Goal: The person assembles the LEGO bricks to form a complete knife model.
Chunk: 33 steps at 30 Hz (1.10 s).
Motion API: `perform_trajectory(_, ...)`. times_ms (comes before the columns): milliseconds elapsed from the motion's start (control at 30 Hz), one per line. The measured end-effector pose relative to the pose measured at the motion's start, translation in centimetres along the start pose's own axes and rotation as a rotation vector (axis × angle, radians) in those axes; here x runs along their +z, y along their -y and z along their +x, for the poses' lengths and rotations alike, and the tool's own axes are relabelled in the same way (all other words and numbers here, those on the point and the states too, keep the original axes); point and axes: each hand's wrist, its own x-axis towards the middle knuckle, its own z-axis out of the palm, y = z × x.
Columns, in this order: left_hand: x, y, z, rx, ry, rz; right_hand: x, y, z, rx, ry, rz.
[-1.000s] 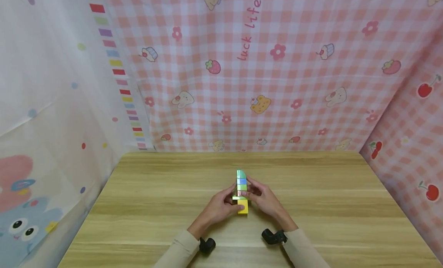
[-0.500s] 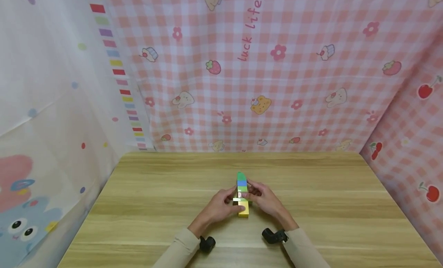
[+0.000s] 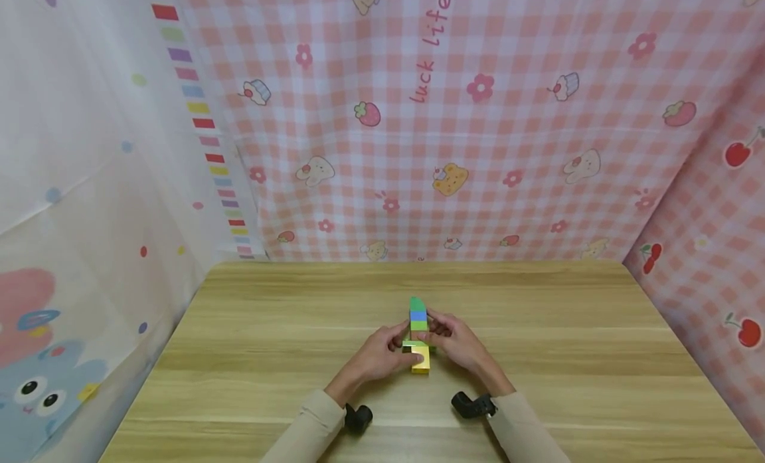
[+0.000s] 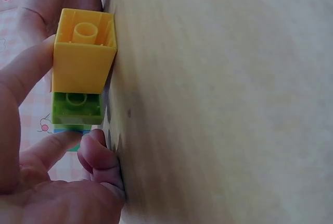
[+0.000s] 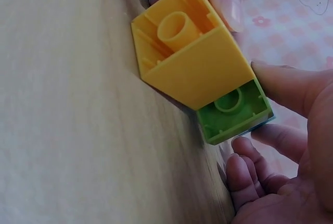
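Note:
Both hands hold a stack of toy building blocks lying lengthwise just above or on the table; contact is unclear. A rounded green block (image 3: 417, 305) forms its far end, followed by blue (image 3: 418, 315), light green and reddish blocks. A wider green block (image 4: 78, 112) sits before the hollow yellow block (image 5: 200, 73) at the near end. My left hand (image 3: 376, 358) has its thumb on the yellow block and its index finger farther up the left side. My right hand (image 3: 460, 343) grips the stack's middle and right side, its thumb over the reddish block.
A wood-grain table (image 3: 269, 330) lies beneath the hands. Pink checked cloth (image 3: 382, 144) hangs behind it, with more printed cloth on both sides. Black wrist devices (image 3: 472, 406) are worn at both cuffs.
The stack has come slightly nearer and turned a little, so its left side face shows less. Both hands keep their hold almost in place.

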Motion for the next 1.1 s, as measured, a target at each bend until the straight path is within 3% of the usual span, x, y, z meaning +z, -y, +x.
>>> perform_trajectory(133, 0.1, 0.0, 0.1, 0.0, 0.002, 0.01, 0.1, 0.7, -0.5, -0.017, -0.009, -0.005)
perform_trajectory(367, 0.2, 0.1, 0.2, 0.008, 0.01, 0.023, 0.6, -2.6, 0.9, 0.048, -0.048, -0.015)
perform_trajectory(1100, 0.1, -0.1, 0.0, -0.008, 0.024, -0.023, 0.9, -2.6, 1.4, 0.046, -0.023, -0.037)
